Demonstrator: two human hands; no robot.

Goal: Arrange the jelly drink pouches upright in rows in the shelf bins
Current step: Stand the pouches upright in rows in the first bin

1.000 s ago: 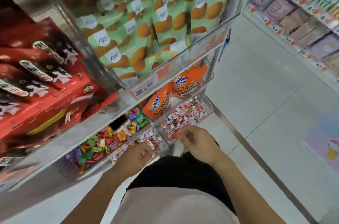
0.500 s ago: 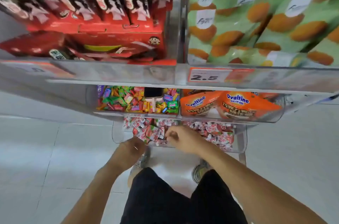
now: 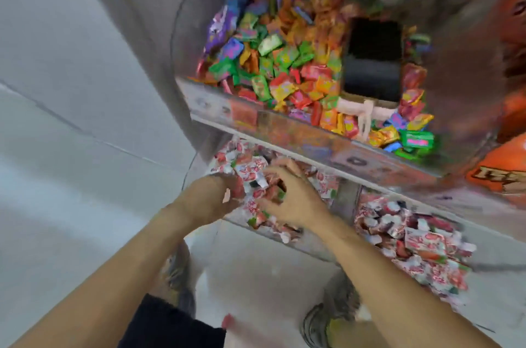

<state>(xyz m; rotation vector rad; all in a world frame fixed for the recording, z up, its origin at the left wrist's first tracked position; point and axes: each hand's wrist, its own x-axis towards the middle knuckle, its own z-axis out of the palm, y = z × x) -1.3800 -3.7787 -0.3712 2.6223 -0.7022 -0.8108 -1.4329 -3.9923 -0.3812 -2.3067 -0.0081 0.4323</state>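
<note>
Both hands are inside the lower left shelf bin (image 3: 307, 248), a clear plastic bin full of red-and-white jelly drink pouches (image 3: 250, 169). The left hand (image 3: 210, 199) is curled around a few of these pouches at the left end of the bin, and the right hand (image 3: 290, 196) is just beside it, its fingers bent over the pouches in the middle; because of the blur I cannot tell if the right hand really grips one. The pouches lie mixed, not upright. A second bin (image 3: 412, 245) to the right holds more of the same pouches. Above, another bin holds colourful candies (image 3: 284, 63) and a dark box (image 3: 373, 60).
</note>
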